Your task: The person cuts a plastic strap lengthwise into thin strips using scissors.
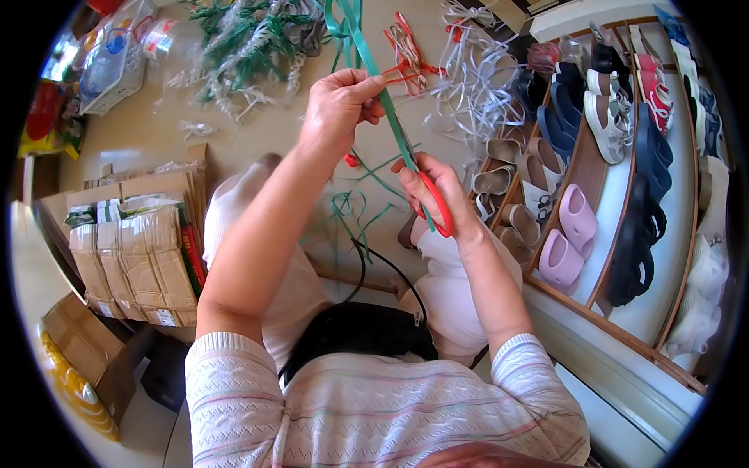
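Observation:
A green strap (365, 54) runs down from the top edge, pinched between the thumb and fingers of my left hand (341, 105). Lower and to the right, my right hand (443, 189) is wrapped round the red handles of a pair of scissors (437, 204). The blades point up and left, lying along the strap just below my left hand; whether they are open is hard to tell. The strap's lower end hangs beside the red handles. Thin green strips (360, 214) curl below, between my knees.
Green and white strands (253, 47), a white strap tangle (480, 78) and a red bundle (407, 54) lie on the floor ahead. A shoe rack (581, 187) stands right, flattened cardboard (144, 261) left. A black bag (359, 335) rests on my lap.

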`<state>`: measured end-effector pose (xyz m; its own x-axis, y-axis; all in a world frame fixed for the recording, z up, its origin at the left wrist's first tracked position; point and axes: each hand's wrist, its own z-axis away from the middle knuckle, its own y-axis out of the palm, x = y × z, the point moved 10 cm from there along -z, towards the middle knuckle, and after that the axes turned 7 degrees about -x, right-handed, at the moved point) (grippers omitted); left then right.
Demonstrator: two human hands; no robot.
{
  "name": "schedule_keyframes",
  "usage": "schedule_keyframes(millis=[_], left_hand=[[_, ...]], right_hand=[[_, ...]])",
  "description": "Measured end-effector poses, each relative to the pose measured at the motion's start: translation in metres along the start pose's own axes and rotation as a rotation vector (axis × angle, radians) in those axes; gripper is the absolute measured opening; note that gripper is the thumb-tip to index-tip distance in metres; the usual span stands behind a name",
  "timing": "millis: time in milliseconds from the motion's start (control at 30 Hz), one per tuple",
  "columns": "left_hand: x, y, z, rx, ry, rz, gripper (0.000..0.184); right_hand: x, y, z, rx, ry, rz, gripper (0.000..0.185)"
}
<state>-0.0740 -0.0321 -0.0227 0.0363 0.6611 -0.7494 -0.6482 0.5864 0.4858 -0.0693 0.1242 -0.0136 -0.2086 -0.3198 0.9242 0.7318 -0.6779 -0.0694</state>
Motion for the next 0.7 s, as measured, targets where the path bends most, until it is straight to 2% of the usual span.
schedule_keyframes(millis=[200,400,500,600,700], left_hand=[[-0.003,0.001,0.001,-0.004,0.022,-0.002,0.013],[0.01,0.004,0.004,0.021,-0.025,-0.018,0.011],[0.009,0.003,0.003,0.001,-0.078,0.058,0.009],[-0.002,-0.005,-0.012,0.002,-0.071,0.139,0.01],[-0.008,-0.008,-0.013,-0.026,-0.025,0.119,0.012]], right_hand=[[-0.012,-0.006,0.005,-0.012,0.135,0.033,0.033],[-0.006,-0.006,-0.006,-0.062,-0.001,0.06,0.03],[-0.007,-0.005,-0.005,-0.042,-0.013,0.061,0.031],[-0.004,-0.001,0.005,-0.024,0.072,0.09,0.032],[-0.005,-0.001,0.004,-0.011,0.07,0.055,0.033]])
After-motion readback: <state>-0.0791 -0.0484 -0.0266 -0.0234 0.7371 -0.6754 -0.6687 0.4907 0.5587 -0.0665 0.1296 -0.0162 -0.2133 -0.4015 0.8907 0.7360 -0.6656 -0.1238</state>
